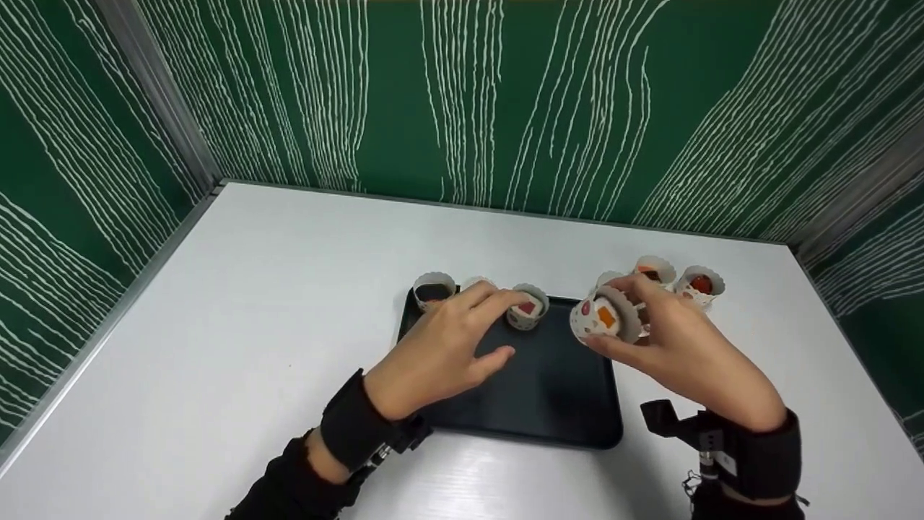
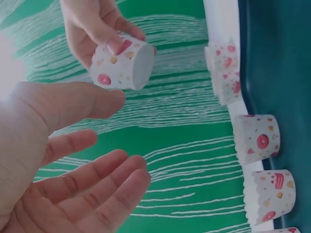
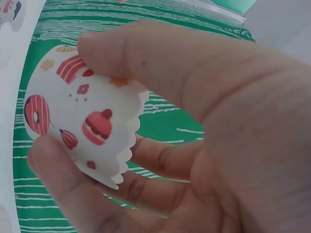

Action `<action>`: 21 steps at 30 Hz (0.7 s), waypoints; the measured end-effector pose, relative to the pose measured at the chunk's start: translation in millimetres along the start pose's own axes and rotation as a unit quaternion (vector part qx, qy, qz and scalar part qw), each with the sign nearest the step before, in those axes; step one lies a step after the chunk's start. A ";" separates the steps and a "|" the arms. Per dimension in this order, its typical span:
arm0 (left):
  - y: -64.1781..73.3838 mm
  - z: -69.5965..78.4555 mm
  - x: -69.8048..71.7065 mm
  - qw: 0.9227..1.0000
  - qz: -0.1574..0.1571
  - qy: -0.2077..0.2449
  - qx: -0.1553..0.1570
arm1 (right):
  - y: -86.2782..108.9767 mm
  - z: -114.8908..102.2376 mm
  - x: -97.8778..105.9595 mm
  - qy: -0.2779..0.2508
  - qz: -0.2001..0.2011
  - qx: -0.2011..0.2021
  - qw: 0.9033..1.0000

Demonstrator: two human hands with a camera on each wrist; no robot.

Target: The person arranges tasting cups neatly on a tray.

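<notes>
My right hand (image 1: 675, 328) pinches a paper baking cup (image 1: 585, 318) between thumb and fingers, above the right part of a black tray (image 1: 556, 397). The cup has a scalloped rim and printed sweets, and is tilted so its white and orange filling shows. My left hand (image 1: 437, 347) hovers over the tray, fingers spread and bent a little, thumb apart. In the left wrist view nothing lies between the left fingers (image 2: 116, 179). Near its fingertips stands a cup (image 1: 524, 323) with a white and red filling. Another cup (image 1: 479, 279) is mostly hidden behind that hand.
A cup with dark filling (image 1: 434, 290) stands at the tray's far left corner. On the white table (image 1: 238, 310), beyond the tray's right side, are a cup with orange and dark filling (image 1: 655, 266), a cup with red filling (image 1: 702, 283) and a partly hidden cup (image 1: 611, 276). Green walls (image 1: 393, 94) enclose the table.
</notes>
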State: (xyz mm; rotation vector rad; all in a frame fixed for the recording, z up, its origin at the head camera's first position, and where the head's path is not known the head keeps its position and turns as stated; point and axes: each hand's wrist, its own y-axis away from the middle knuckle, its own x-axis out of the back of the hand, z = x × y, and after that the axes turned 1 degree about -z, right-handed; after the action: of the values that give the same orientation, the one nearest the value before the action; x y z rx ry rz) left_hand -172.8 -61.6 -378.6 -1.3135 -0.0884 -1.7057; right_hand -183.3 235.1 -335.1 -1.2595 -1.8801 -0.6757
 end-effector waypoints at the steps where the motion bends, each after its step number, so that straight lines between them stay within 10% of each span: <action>1: 0.1 0.2 -0.4 1.000 -0.002 0.004 -0.001 | -0.2 -1.7 -1.0 0.001 -0.001 0.001 1.000; 21: 0.3 4.7 -10.8 0.999 -0.016 0.037 -0.020 | -3.1 -21.2 -20.7 -0.015 -0.005 0.065 0.998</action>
State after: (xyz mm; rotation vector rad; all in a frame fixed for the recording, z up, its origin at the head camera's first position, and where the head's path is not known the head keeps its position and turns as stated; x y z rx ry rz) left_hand -169.5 -52.4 -385.2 -1.2835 -0.0327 -1.7889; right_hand -175.2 206.9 -340.1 -1.1837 -1.9237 -0.5346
